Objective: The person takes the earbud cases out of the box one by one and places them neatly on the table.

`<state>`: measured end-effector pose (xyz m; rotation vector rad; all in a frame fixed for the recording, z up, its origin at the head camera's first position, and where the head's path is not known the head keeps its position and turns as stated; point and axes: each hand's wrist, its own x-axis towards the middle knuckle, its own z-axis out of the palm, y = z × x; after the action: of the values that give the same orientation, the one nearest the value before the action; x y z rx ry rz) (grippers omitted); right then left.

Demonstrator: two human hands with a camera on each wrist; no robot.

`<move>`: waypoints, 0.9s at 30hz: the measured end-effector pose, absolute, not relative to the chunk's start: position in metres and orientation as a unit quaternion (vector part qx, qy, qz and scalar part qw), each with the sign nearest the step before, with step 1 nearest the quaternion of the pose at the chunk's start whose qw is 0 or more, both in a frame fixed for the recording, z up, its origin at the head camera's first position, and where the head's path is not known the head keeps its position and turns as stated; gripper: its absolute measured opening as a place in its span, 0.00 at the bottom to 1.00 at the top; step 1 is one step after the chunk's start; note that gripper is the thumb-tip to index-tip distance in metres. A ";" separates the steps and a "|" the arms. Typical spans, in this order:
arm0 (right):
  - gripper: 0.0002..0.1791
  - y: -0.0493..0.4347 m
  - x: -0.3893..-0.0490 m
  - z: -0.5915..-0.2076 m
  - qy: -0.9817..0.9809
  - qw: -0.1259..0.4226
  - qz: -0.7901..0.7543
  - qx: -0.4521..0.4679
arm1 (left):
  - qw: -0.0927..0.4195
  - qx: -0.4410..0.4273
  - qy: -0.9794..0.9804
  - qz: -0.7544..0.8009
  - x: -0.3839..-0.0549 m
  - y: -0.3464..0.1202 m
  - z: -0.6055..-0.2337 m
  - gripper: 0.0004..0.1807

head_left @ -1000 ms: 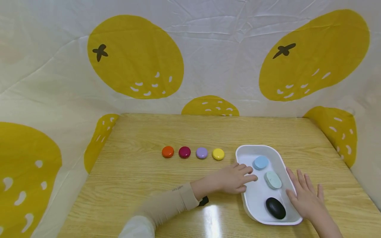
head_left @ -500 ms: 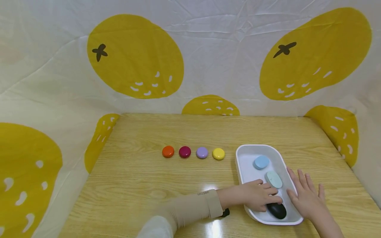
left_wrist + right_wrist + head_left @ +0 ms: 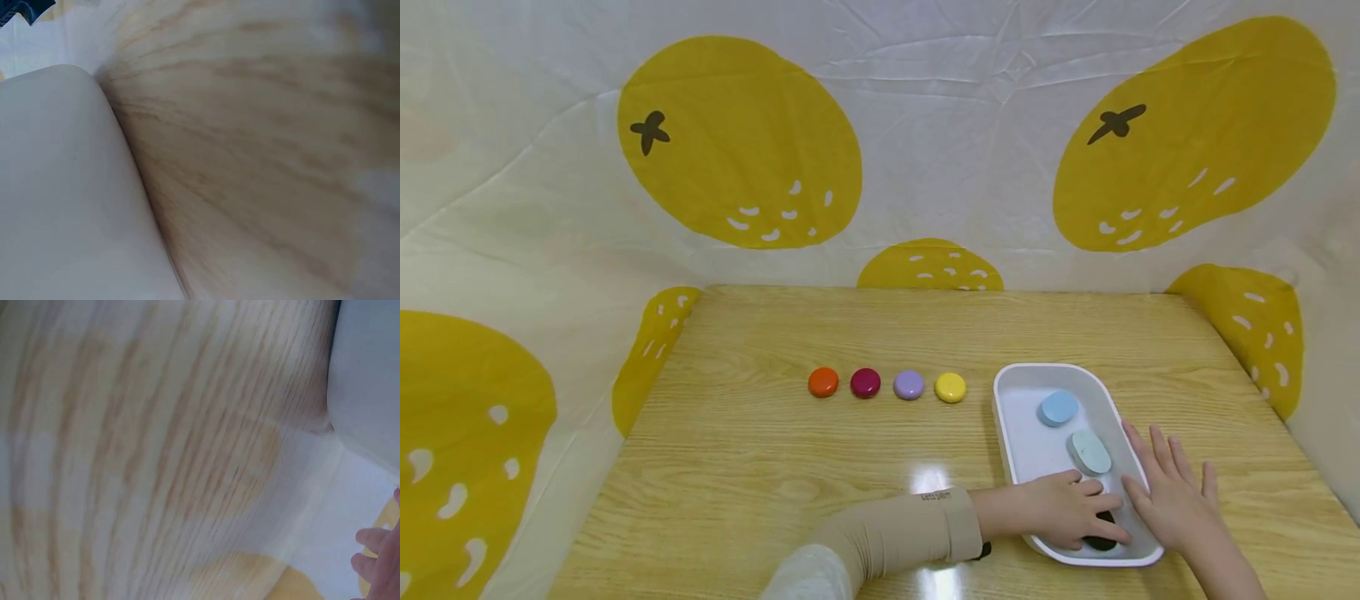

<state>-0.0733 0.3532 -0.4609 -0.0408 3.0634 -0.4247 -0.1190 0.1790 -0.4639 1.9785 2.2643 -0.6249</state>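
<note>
A white tray [image 3: 1011,433] with rounded corners stands at the right of the table. Reaching over its left wall, my left hand [image 3: 1063,510] curls its fingers over a glossy black oval piece [image 3: 1102,542] at the near end, covering most of it. Further back in the tray lie a pale mint oblong piece [image 3: 1090,452] and a light blue round piece [image 3: 1058,408]. My right hand [image 3: 1176,500] lies against the tray's right side, fingers straight and spread. The right wrist view catches only a few of its fingers [image 3: 375,556]; the left hand is out of sight in the left wrist view.
Left of the tray, a row of glossy round pieces sits on the wooden table [image 3: 737,467]: orange [image 3: 823,382], dark magenta [image 3: 866,383], lavender [image 3: 909,385] and yellow [image 3: 951,387]. A white cloth [image 3: 940,167] with yellow fruit prints hangs behind and at both sides.
My left hand has moved right and nearer, from over the tray's left wall down onto the black oval piece. The right hand and the tray have stayed in place.
</note>
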 end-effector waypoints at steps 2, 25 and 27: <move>0.37 0.353 -0.073 -0.461 0.990 0.024 -0.138 -0.013 | 0.032 0.645 0.736 -0.203 -0.119 0.179 -0.464 0.31; 0.37 0.353 -0.075 -0.462 0.991 0.016 -0.131 -0.015 | 0.012 0.587 0.799 -0.129 -0.134 0.157 -0.439 0.36; 0.37 0.353 -0.075 -0.463 0.991 0.018 -0.130 -0.012 | -0.020 0.568 0.815 -0.117 -0.140 0.147 -0.430 0.34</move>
<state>-0.0747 0.3532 -0.4625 -0.0386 3.0785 -0.4050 -0.1397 0.1467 -0.4297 1.8067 2.5934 -0.3727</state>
